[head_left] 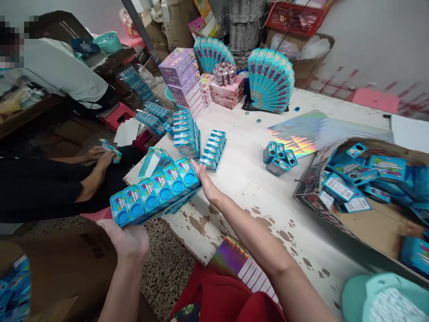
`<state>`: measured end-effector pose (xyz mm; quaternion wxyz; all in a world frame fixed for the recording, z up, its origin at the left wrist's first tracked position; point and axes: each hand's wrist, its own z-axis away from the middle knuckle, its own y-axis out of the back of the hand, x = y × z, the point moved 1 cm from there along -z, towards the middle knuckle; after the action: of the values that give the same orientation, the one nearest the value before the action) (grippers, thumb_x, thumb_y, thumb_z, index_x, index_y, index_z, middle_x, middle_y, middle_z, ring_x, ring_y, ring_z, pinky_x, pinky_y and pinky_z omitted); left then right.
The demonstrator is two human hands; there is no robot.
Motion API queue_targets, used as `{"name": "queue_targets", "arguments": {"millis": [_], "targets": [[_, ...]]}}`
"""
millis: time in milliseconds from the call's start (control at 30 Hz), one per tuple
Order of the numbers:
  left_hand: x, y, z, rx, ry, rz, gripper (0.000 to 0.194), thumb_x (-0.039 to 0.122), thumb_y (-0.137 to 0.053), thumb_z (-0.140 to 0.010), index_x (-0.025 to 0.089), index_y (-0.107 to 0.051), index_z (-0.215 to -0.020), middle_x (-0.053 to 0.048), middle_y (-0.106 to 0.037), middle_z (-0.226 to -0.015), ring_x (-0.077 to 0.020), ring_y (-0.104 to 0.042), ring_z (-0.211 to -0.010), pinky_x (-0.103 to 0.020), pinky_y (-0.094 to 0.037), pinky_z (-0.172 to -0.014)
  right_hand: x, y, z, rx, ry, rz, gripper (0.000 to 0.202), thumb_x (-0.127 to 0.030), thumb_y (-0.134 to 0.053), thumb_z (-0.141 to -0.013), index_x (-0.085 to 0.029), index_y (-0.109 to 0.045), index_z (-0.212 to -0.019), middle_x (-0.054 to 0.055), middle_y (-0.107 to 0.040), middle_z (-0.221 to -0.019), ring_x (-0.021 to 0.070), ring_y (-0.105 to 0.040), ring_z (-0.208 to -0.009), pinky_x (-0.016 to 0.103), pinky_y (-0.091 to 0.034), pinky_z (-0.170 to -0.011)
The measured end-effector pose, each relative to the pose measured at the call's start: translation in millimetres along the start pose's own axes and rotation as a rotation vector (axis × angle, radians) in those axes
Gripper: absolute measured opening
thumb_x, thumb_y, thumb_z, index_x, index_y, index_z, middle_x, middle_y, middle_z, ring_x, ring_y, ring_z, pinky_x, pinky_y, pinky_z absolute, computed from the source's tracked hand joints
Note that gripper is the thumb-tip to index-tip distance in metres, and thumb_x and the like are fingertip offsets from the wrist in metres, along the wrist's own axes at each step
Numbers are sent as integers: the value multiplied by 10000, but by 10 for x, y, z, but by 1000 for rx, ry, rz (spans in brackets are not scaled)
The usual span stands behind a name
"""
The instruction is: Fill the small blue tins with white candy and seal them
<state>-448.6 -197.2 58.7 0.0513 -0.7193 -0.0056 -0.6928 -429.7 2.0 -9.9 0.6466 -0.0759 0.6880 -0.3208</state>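
A row of several blue boxes with round caps (156, 193) is held out over the table's left edge, tilted up to the right. My left hand (129, 237) supports its lower left end, with the fingers underneath mostly hidden. At the upper right end, my right hand (205, 182) presses against the last box. Behind the row, an open blue tray (154, 162) lies at the table's edge. Two more groups of blue boxes stand beyond it, a taller one (186, 134) and a smaller one (213, 150).
A small cluster of blue boxes (279, 157) stands mid-table. An open carton (330, 223) of blue boxes is at the right, a green tub (355, 297) below it. Purple boxes (181, 78) and fanned blue packs (271, 80) stand behind. Another person's hands (102, 156) hold a box at the left.
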Motion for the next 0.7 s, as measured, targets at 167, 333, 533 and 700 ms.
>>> {"name": "queue_targets", "arguments": {"millis": [167, 333, 533, 700], "targets": [[-163, -345, 294, -241, 109, 90, 479, 585, -471, -815, 291, -615, -1166, -3, -634, -1201, -240, -513, -1211, -426, -383, -1074, -267, 507, 1060, 283, 74, -60, 713, -739, -394, -793, -296, -438, -1351, -22, -454, -1421, 205, -327, -1368, 424, -214, -1147], [-1076, -1243, 821, -791, 382, -101, 576, 547, -607, -709, 181, -622, -1153, -67, -635, -1208, -274, -528, -1193, -415, -418, -1027, -117, 1180, 2284, 920, 102, -174, 706, -741, -321, -813, -269, -489, -1310, 32, -610, -1256, 239, -543, -1196, 461, -395, -1030], [-1690, -2111, 1704, -1451, 469, -147, 648, 540, -571, -751, 145, -559, -1265, -81, -576, -1297, -280, -485, -1238, -396, -380, -1050, 309, 1541, 3266, 1399, 211, -210, 704, -733, -256, -824, -279, -462, -1321, 49, -629, -1221, 228, -613, -1102, 462, -467, -952], [-1884, -2558, 2132, -1602, 433, -202, 624, 558, -541, -760, 112, -606, -1191, -114, -554, -1317, -267, -477, -1240, -359, -374, -1041, 495, 1493, 3449, 1430, 204, -268, 692, -713, -265, -836, -279, -402, -1358, 65, -551, -1324, 219, -578, -1156, 470, -458, -959]]}}
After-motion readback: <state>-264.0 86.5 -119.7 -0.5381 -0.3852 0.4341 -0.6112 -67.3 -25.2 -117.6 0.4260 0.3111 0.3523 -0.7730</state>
